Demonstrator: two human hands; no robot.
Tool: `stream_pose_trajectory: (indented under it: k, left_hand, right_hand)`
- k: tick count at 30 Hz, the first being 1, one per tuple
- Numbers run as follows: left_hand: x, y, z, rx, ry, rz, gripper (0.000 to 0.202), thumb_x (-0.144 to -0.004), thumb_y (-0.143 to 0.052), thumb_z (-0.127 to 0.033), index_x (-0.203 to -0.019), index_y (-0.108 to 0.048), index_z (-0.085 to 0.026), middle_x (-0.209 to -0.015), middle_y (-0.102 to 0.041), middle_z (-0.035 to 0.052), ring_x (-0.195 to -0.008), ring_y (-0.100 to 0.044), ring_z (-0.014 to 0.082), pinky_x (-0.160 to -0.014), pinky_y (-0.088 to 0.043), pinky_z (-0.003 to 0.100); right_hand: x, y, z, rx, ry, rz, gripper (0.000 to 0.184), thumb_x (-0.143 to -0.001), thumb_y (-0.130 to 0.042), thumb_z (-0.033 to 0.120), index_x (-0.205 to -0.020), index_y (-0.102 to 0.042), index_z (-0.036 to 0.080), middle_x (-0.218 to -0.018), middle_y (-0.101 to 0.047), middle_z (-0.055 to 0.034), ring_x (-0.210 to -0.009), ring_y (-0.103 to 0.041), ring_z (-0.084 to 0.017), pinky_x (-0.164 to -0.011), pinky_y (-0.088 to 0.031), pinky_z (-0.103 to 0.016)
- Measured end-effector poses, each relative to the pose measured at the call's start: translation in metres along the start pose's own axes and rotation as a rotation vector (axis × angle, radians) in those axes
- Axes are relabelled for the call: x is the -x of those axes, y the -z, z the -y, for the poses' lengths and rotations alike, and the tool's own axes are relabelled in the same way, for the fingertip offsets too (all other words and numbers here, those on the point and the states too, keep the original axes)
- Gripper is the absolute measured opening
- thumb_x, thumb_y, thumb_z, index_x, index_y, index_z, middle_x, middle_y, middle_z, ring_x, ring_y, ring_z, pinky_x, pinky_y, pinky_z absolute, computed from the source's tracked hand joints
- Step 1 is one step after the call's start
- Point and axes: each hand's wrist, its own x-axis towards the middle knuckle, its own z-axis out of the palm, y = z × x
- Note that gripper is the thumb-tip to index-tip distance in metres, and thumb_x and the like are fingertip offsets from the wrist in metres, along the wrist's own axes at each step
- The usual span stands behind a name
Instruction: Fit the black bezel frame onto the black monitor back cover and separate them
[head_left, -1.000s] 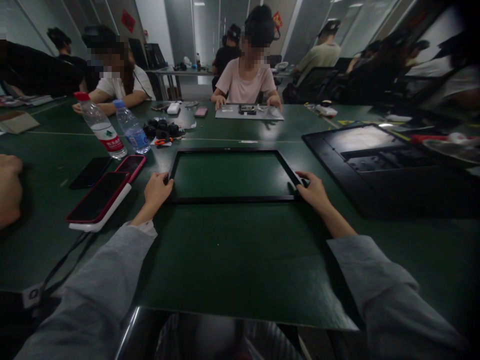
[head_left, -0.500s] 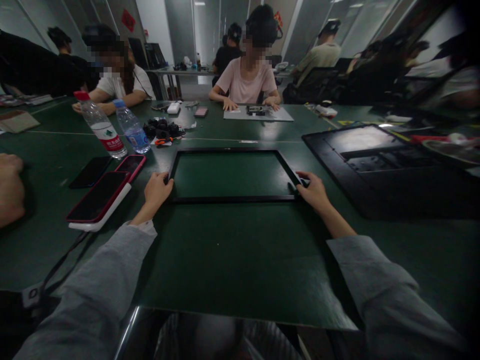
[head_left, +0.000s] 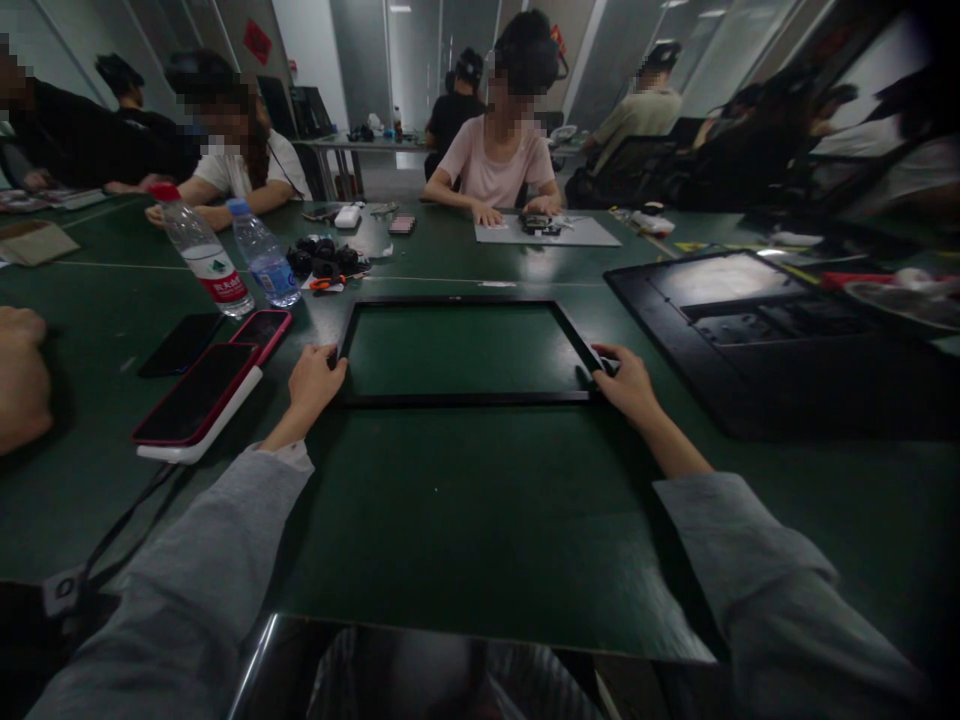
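A thin black rectangular frame (head_left: 465,399), like a monitor bezel, lies on or just above the green table (head_left: 480,520) in front of me; I cannot tell whether it touches the surface. Green tabletop shows through its opening. My left hand (head_left: 315,385) is closed on its left side, near the front corner. On the opposite side, my right hand (head_left: 624,383) grips the right edge near the other front corner. Both thumbs rest on the near side, and the other fingers are partly hidden behind the frame.
Left of the frame are a red-cased phone (head_left: 196,392) on a white block, a dark phone (head_left: 180,345) and two water bottles (head_left: 214,278). A large black panel (head_left: 757,350) lies to the right. Across the table a person (head_left: 496,160) handles a grey panel (head_left: 585,232). Another person's hand (head_left: 22,380) is far left.
My hands and the black frame stay in place. Across the table, the grey panel and the person's hands on it have shifted to the right.
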Motion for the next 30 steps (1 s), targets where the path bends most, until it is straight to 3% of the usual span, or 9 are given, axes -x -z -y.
stream_pose_trajectory:
  k: [15,25,28,30]
  left_hand:
    - [0.002,0.001,-0.003,0.004,0.006,-0.022,0.047,-0.100,-0.054,-0.039,-0.140,-0.069,-0.020,-0.140,-0.065,0.0163,-0.128,-0.065,0.0334,-0.106,-0.054,0.044]
    - [0.001,0.001,-0.003,0.003,0.008,0.024,0.050,-0.101,-0.052,-0.040,-0.143,-0.067,-0.017,-0.143,-0.063,0.0182,-0.127,-0.065,0.0342,-0.106,-0.054,0.046]
    - [0.003,0.001,-0.005,-0.010,-0.017,-0.027,0.052,-0.101,-0.052,-0.041,-0.145,-0.065,-0.017,-0.144,-0.061,0.0212,-0.135,-0.057,0.0386,-0.110,-0.049,0.052]
    - [0.006,0.004,-0.010,-0.033,-0.068,-0.070,0.058,-0.100,-0.055,-0.047,-0.151,-0.061,-0.019,-0.155,-0.052,0.0225,-0.145,-0.045,0.0450,-0.111,-0.046,0.061]
  right_hand:
    - [0.002,0.003,0.009,0.035,-0.019,0.010,0.048,-0.072,-0.062,0.021,-0.119,-0.073,0.020,-0.124,-0.074,-0.0143,-0.123,-0.067,-0.035,-0.115,-0.047,-0.057]
    - [0.002,0.001,-0.003,-0.010,-0.014,0.009,0.057,-0.073,-0.061,0.025,-0.129,-0.070,0.021,-0.130,-0.073,-0.0136,-0.130,-0.065,-0.034,-0.119,-0.046,-0.058]
    - [0.004,0.000,0.000,-0.038,-0.028,0.037,0.060,-0.076,-0.062,0.028,-0.135,-0.067,0.021,-0.137,-0.071,-0.0137,-0.135,-0.063,-0.034,-0.122,-0.042,-0.059]
    - [0.004,0.001,0.005,-0.057,-0.043,0.027,0.060,-0.078,-0.062,0.030,-0.137,-0.066,0.021,-0.139,-0.070,-0.0140,-0.137,-0.061,-0.033,-0.123,-0.041,-0.058]
